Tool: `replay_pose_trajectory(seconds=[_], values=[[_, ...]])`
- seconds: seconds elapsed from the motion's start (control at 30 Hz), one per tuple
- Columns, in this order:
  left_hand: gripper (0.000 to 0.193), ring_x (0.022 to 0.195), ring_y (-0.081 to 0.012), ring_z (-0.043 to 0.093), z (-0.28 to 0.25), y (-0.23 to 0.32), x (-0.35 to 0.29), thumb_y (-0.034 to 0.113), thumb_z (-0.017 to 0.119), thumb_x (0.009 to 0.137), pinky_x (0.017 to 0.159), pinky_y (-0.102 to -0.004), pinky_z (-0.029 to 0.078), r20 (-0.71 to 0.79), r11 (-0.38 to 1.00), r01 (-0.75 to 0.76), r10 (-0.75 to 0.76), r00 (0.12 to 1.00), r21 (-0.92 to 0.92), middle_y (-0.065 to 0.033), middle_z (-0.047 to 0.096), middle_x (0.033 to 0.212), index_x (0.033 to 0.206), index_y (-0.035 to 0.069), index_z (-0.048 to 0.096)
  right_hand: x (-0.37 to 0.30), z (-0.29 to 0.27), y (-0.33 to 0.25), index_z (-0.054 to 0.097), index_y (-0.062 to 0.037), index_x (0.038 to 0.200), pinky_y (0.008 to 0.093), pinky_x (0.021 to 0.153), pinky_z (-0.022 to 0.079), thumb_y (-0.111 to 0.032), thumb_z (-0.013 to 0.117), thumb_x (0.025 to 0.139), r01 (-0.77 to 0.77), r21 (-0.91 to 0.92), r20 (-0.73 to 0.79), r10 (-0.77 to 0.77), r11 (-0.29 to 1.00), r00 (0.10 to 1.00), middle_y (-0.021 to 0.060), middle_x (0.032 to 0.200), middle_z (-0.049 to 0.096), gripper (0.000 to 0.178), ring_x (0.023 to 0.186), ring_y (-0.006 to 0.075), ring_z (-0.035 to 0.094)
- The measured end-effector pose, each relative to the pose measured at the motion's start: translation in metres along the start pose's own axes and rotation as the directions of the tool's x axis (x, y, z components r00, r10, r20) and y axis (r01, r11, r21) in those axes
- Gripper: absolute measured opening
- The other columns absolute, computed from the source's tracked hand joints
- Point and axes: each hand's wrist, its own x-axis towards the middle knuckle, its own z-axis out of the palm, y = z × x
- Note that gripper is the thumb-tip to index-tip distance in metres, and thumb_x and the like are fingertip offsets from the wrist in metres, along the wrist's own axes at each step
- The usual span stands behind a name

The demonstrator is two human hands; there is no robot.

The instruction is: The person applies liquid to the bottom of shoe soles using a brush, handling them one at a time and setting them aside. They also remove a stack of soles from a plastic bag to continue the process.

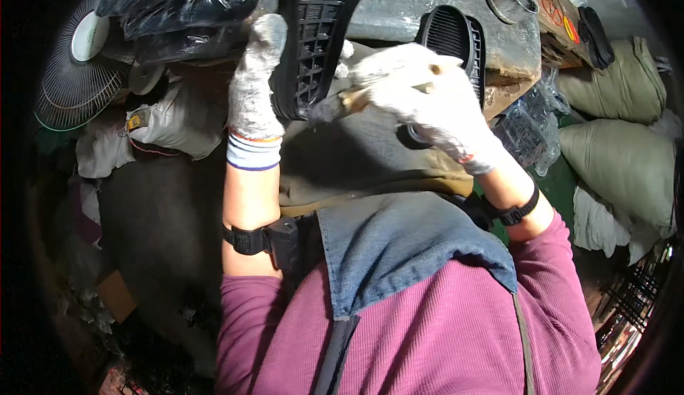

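My left hand (255, 74), in a whitish knit glove, grips a black rubber shoe sole (313, 53) by its left edge. The sole stands tilted upright, its gridded inner side showing and its top cut off by the frame. A brush (329, 110) with dark bristles and a light handle is pinched in my gloved right hand (427, 95). Its bristle end lies close to the sole's lower right edge; whether they touch I cannot tell. Just behind my right hand, more black ribbed soles (449, 35) rest on the worn workbench (399, 3).
A metal ring-shaped can (513, 1) stands on the bench's right side. Plastic-wrapped black goods (185, 10) fill the upper left, next to a fan (82, 53). Stuffed sacks (616, 152) lie to the right, white sacks (178, 124) to the left. A denim apron (413, 245) covers my lap.
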Motion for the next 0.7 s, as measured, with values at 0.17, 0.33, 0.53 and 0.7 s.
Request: replay_pose_trajectory(seconds=[0.17, 0.33, 0.53, 0.7], values=[[0.045, 0.116, -0.0235, 0.069, 0.005, -0.008, -0.013, 0.028, 0.064, 0.101, 0.1, -0.0327, 0.056, 0.201, -0.514, 0.074, 0.459, 0.865, 0.855, -0.0151, 0.066, 0.136, 0.137, 0.0, 0.061, 0.008, 0.008, -0.001, 0.075, -0.0048, 0.113, 0.0301, 0.085, 0.058, -0.02, 0.081, 0.09, 0.012, 0.204, 0.066, -0.026, 0.979, 0.997, 0.0075, 0.103, 0.078, 0.029, 0.092, 0.0138, 0.073], [0.031, 0.116, -0.0276, 0.065, 0.009, -0.021, -0.014, 0.009, 0.062, 0.093, 0.104, -0.0385, 0.053, 0.504, -0.529, -0.275, 0.354, 0.788, 0.802, -0.0127, 0.07, 0.119, 0.123, 0.004, 0.069, 0.011, 0.003, 0.022, 0.075, -0.0067, 0.117, 0.0354, 0.091, 0.056, -0.033, 0.079, 0.091, 0.068, -0.444, -0.022, -0.086, 0.893, 0.996, 0.0117, 0.108, 0.077, 0.037, 0.097, 0.0245, 0.073], [0.024, 0.11, -0.0242, 0.064, 0.019, -0.063, -0.056, 0.018, 0.055, 0.105, 0.097, -0.0351, 0.051, 0.344, -0.302, -0.267, 0.24, 0.907, 0.915, -0.0089, 0.069, 0.113, 0.12, 0.005, 0.068, 0.019, -0.064, 0.05, 0.071, 0.0016, 0.124, 0.0347, 0.106, 0.05, -0.009, 0.065, 0.102, -0.047, -0.109, -0.232, 0.02, 0.993, 0.973, 0.0121, 0.122, 0.073, 0.025, 0.113, 0.0201, 0.068], [0.056, 0.09, -0.03, 0.072, 0.032, -0.03, -0.169, 0.045, 0.042, 0.11, 0.084, -0.0438, 0.062, -0.507, 0.933, 0.275, -0.125, 0.853, 0.232, -0.0226, 0.071, 0.111, 0.131, -0.004, 0.058, 0.034, -0.034, 0.05, 0.07, 0.0047, 0.123, 0.0359, 0.105, 0.05, -0.016, 0.064, 0.103, -0.012, -0.285, -0.225, -0.055, 0.958, 0.973, 0.0126, 0.122, 0.072, 0.029, 0.112, 0.0195, 0.067]])
